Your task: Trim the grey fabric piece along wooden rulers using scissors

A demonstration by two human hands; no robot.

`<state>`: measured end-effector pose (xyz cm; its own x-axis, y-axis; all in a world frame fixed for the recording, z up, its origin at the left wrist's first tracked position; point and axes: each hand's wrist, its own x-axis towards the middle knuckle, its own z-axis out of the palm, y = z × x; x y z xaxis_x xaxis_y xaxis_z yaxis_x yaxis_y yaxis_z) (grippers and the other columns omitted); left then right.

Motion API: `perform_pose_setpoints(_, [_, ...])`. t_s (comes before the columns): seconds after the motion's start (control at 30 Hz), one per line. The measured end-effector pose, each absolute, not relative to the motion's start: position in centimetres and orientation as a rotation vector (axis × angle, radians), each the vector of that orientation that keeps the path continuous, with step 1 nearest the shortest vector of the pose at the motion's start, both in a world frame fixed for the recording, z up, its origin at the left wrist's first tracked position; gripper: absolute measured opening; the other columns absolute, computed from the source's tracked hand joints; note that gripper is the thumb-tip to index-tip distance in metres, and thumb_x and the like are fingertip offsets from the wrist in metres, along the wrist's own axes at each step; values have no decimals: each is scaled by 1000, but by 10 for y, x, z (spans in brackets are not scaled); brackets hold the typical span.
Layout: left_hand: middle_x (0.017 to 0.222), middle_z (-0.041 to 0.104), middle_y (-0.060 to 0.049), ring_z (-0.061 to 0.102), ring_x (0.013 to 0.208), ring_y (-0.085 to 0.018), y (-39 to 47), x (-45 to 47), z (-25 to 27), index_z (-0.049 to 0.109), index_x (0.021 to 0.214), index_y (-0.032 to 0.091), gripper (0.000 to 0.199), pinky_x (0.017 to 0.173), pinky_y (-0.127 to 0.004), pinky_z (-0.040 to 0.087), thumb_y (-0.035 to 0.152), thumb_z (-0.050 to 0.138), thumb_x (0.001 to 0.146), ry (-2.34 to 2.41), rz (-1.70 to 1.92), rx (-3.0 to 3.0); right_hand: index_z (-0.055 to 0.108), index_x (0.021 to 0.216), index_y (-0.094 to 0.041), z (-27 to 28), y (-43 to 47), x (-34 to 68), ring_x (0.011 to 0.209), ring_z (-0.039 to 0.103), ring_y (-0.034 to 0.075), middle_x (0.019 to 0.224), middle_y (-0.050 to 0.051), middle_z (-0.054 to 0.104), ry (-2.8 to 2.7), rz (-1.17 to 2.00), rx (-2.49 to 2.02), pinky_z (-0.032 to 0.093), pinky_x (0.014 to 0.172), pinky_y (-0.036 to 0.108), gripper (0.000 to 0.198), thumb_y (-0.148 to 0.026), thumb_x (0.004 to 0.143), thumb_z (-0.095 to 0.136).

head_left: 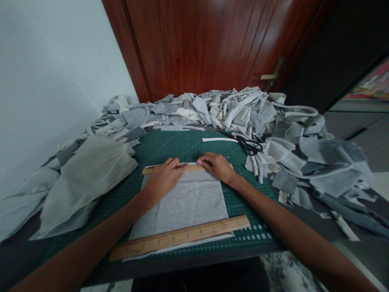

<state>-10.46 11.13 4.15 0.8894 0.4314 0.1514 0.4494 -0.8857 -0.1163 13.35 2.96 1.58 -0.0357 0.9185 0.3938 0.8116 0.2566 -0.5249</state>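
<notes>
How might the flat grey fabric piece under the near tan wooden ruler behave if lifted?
The flat grey fabric piece would likely droop, given its soft creases. It looks thin, so probably light. The near tan wooden ruler lies across it and might slide.

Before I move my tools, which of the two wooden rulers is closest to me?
The near ruler, slanting across the near end of the grey cloth. The far ruler lies at its opposite end, by your left hand and right hand.
</notes>
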Motion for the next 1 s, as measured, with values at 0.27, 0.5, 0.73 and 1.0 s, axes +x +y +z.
perform_pose_setpoints(0.27, [104, 63, -6, 58, 104, -23, 116, -104, 44, 67, 135, 32, 35, 67, -27, 47, 24, 52, 104, -687, -211, -2953, 78, 105, -23, 15, 33, 134, 85, 67, 15, 102, 5, 73, -1906, 169, -1606, 44, 74, 25, 20, -25, 102, 59])
perform_pose_setpoints(0.5, [102, 63, -6, 59, 102, -23, 120, -102, 45, 68, 134, 31, 34, 63, -26, 44, 27, 51, 104, -678, -178, -2948, 78, 105, -24, 20, 33, 135, 86, 66, 15, 105, 3, 72, -1965, 158, -1639, 42, 72, 25, 20, -25, 102, 58])
perform_pose_setpoints(0.73, [101, 63, -5, 60, 101, -22, 124, -103, 42, 70, 130, 33, 32, 63, -27, 44, 28, 51, 104, -648, -185, -2937, 80, 101, -24, 27, 32, 143, 82, 66, 14, 100, 3, 74, -1981, 159, -1660, 39, 67, 25, 16, -24, 99, 64])
perform_pose_setpoints(1.0, [100, 63, -5, 60, 101, -22, 126, -103, 41, 71, 126, 29, 34, 67, -27, 47, 31, 44, 106, -654, -225, -2963, 80, 100, -25, 31, 30, 155, 84, 67, 15, 100, 3, 74, -2014, 187, -1632, 42, 71, 25, 15, -21, 96, 66])
